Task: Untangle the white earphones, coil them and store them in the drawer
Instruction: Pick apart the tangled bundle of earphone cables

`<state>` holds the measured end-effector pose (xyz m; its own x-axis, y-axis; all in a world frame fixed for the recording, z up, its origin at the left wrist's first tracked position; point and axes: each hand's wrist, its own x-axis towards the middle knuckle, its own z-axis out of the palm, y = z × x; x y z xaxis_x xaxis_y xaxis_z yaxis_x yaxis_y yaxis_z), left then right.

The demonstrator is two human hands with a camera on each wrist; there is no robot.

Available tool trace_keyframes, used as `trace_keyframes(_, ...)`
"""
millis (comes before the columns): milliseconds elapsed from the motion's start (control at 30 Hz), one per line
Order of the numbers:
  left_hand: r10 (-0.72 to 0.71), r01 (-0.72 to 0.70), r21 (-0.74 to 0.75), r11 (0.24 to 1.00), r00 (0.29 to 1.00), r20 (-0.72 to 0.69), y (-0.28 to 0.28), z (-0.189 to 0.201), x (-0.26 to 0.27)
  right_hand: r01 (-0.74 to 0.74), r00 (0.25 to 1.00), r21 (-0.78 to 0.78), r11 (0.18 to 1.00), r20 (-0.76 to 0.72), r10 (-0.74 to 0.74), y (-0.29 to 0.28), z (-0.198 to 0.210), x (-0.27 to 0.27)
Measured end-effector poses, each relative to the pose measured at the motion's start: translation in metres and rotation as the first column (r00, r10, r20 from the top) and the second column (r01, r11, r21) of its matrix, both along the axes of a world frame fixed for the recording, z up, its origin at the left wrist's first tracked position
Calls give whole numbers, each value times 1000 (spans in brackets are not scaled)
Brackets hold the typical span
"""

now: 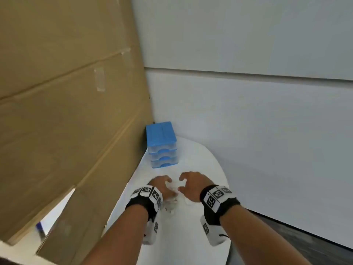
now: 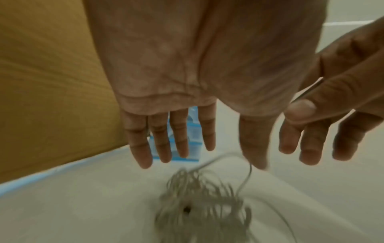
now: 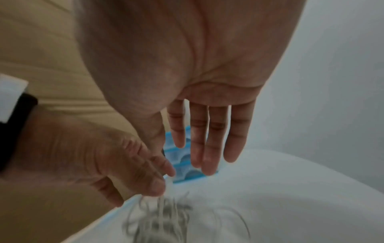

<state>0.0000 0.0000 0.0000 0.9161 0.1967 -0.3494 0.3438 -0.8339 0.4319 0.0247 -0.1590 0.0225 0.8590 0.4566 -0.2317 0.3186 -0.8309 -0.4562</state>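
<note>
The white earphones (image 1: 172, 203) lie in a loose tangle (image 2: 199, 205) on the white table (image 1: 200, 236), blurred in both wrist views. My left hand (image 1: 162, 185) hovers over the tangle's left side with straight fingers (image 2: 180, 139). Its thumb tip touches a raised loop of cable. My right hand (image 1: 180, 183) is just to the right, with relaxed fingers (image 3: 207, 148) spread above the tangle (image 3: 162, 218) and nothing in them. The small blue drawer unit (image 1: 162, 144) stands behind the hands, its drawers pushed in.
A big cardboard sheet (image 1: 66, 111) leans along the table's left side, close to the drawer unit. A pale wall (image 1: 267, 121) runs behind and to the right. The table's rounded edge curves past my right wrist, with dark floor beyond it.
</note>
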Motion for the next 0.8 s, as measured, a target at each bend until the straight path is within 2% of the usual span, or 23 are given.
trace_keyframes(100,-174,189,114,975,976,-132,-4,-28,-14,-55,998,-66,996,-46,52,2,-22,-18)
trace_keyframes(167,-173,187,154,970,980,-101,-4,-52,-22,-107,993,-92,990,-69,101,2,-41,-28)
trace_keyframes(200,-185,189,170,967,982,-42,-1,-68,-22,-141,988,-98,985,-80,133,1,-51,-30)
trace_keyframes(333,-132,126,48,991,975,178,4,-86,-17,-149,980,-81,986,-146,136,-4,-84,-20)
trace_keyframes(467,-81,92,-50,994,979,187,5,-66,-12,-78,994,104,991,-74,86,-3,-96,-11)
trace_keyframes(533,43,5,-204,979,972,232,8,-59,-17,-40,991,194,980,-120,64,-7,-99,-9)
trace_keyframes(600,222,-103,-399,911,938,266,6,-51,-25,30,985,303,952,-168,22,-13,-102,-12)
trace_keyframes(667,351,-146,-603,784,906,237,0,-41,-32,90,980,402,911,-198,-10,-20,-102,-17)
trace_keyframes(733,391,-146,-730,668,903,177,-13,-30,-36,124,969,489,863,-246,1,-24,-99,-22)
trace_keyframes(800,399,-171,-814,555,914,80,-23,-22,-42,158,961,610,777,-275,21,-25,-88,-25)
